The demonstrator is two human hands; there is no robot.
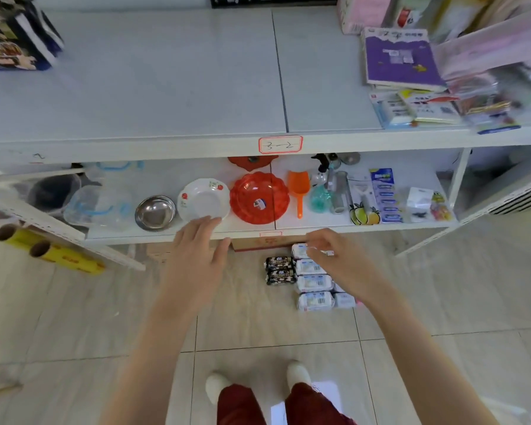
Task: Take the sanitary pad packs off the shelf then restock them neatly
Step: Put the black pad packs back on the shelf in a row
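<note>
Low in the middle, over the front lip of the lower shelf (pixel 319 223): left hand (pixel 196 256), palm down, fingers straight and spread, holding nothing, fingertips just near of a white flowered plate (pixel 203 199). To its right: right hand (pixel 337 259), fingers loosely curled over the farthest of the white sanitary pad packs (pixel 314 283); touching or pinching that pack, impossible to tell.

On the tiled floor (pixel 258 326), close to the foot of the shelving: those white packs laid in a column from near to far, barcodes up, with more white packs partly hidden along the right side. Against the column's left side: two dark patterned packs (pixel 279 269), one behind the other. Just beyond the column, under the lower shelf: a cardboard box (pixel 267 242).

Upper shelf (pixel 166 87): broad bare white boards, with a red-edged label (pixel 280 144) marked 3-2 on the front lip. At its right end: a purple pack (pixel 399 59) lying flat on a blurred heap of other packets. At its far left corner: dark printed packages (pixel 10 41).

Along the lower shelf, left to right: clear containers (pixel 98 205) with blue clips, a steel bowl (pixel 155 213), the flowered plate, a red plastic plate (pixel 259 197), an orange scoop (pixel 299 188), a carded peeler (pixel 362 194), a blue blister card (pixel 386 194).

At the left: two yellow film rolls (pixel 59 253). At the near edge: white slippers (pixel 218 389) and dark red trousers (pixel 239 406).
</note>
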